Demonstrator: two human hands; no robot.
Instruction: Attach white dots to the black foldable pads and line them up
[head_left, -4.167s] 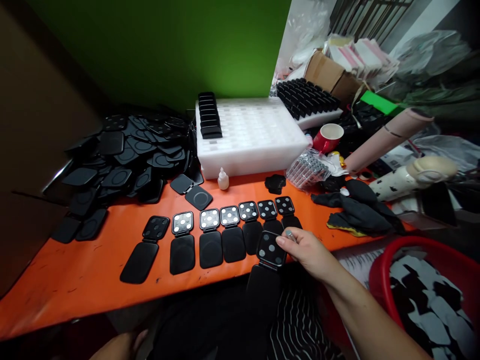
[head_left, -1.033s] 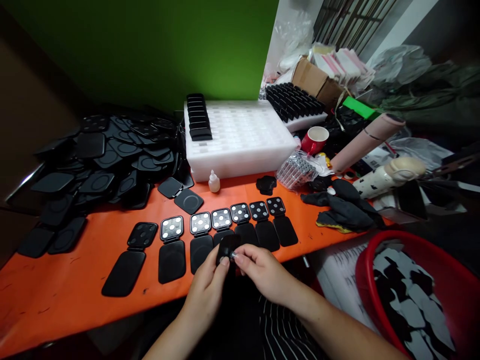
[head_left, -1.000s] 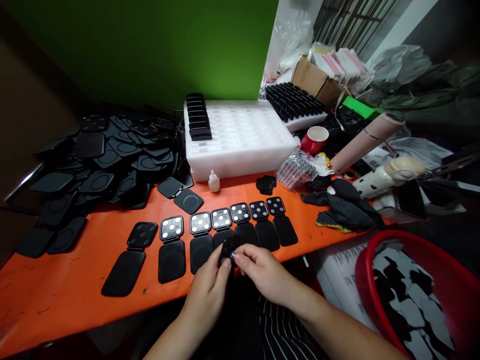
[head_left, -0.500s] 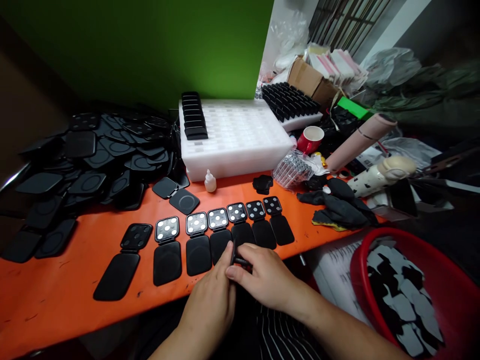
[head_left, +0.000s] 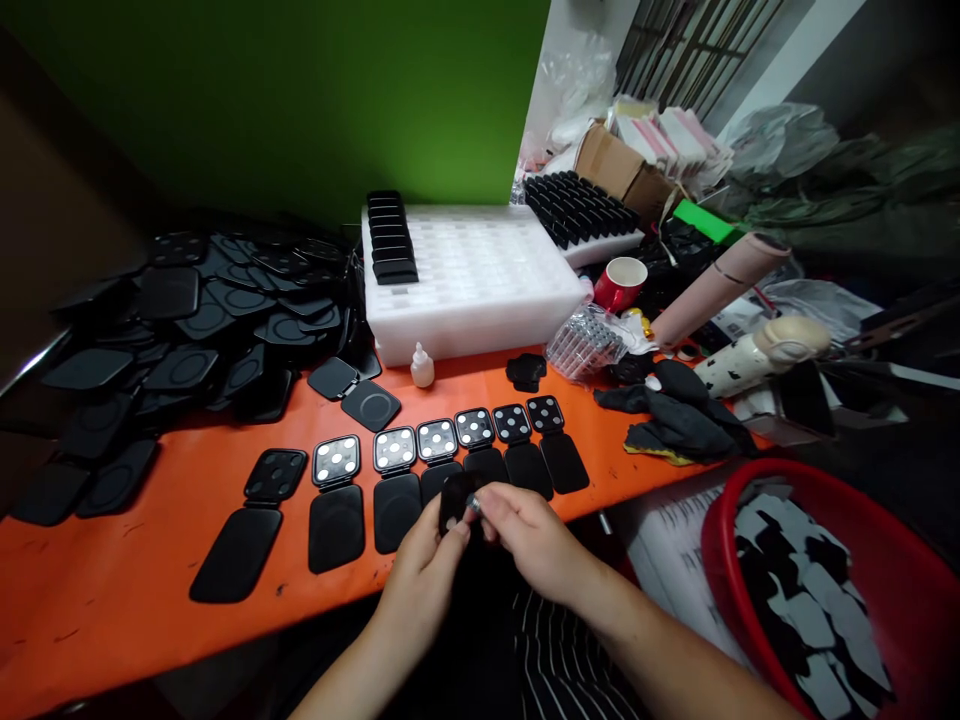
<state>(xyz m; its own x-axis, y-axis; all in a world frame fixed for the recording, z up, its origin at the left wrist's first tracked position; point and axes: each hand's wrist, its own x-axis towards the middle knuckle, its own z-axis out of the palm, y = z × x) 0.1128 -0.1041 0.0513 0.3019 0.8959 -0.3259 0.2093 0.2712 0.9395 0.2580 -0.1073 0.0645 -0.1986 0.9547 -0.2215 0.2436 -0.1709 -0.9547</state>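
Observation:
My left hand (head_left: 426, 565) is closed on a black hinged pad (head_left: 454, 492), its thumb lying across the near face. A pale round spot shows by the thumb tip, and the pad's lower part is hidden. Against that pad, my right hand (head_left: 532, 535) pinches a small stack of silvery discs (head_left: 474, 504) between thumb and fingers. Just beyond both hands runs a row of unfolded black pads (head_left: 335, 527). Their upper plates (head_left: 394, 449) carry round spots, bright silver on some and dark on the leftmost one (head_left: 275, 474).
A heap of black pads (head_left: 180, 370) covers the left of the orange table (head_left: 112, 580). Behind the row stand a dropper bottle (head_left: 422, 366) and a white foam tray (head_left: 472, 330). Gloves (head_left: 682, 415), a red mug (head_left: 620, 284) and a red tub (head_left: 716, 560) are at right.
The pad in my left hand has turned from edge-on to show its face. My right fingers have shifted, bringing the silvery discs against it.

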